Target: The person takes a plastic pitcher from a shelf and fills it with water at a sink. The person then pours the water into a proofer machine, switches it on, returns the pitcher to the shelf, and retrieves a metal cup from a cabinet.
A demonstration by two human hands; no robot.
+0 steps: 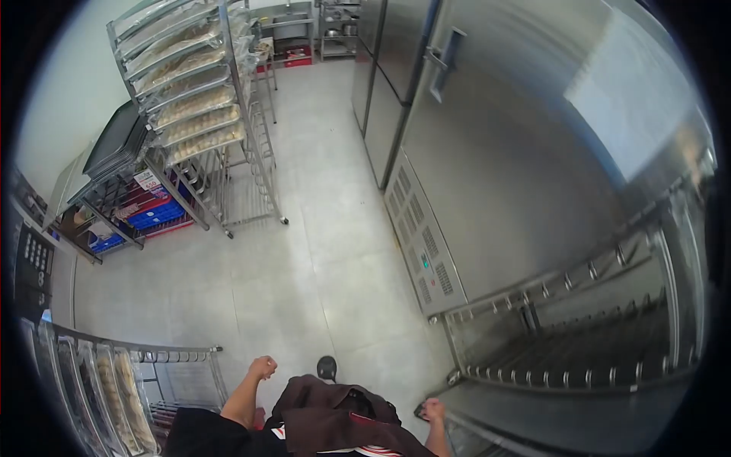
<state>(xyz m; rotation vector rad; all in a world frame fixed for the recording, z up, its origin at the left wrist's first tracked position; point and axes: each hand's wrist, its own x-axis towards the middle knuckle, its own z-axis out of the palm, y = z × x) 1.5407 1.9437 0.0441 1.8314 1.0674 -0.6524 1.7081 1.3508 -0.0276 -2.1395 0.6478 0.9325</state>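
Observation:
My left hand point(263, 368) hangs in front of me above the floor, its fingers curled in a loose fist with nothing visible in them. To its left stands a metal rack point(183, 355) holding wrapped trays point(114, 388) of pale dough pieces. My right hand point(433, 410) is low at my right side, fingers closed, beside the dark corner of a metal edge point(472, 426). Whether it grips that edge or only passes by it, I cannot tell. A dark apron point(335, 419) covers my front, and one black shoe point(327, 368) shows on the floor.
A tall wheeled rack point(236, 91) with plastic-covered trays stands ahead left, beside stacked dark trays point(118, 141) and blue crates point(156, 213). Steel refrigerators point(487, 152) line the right, with a slotted rack point(563, 373) nearer me. Pale floor point(312, 228) runs between them toward shelves point(339, 30).

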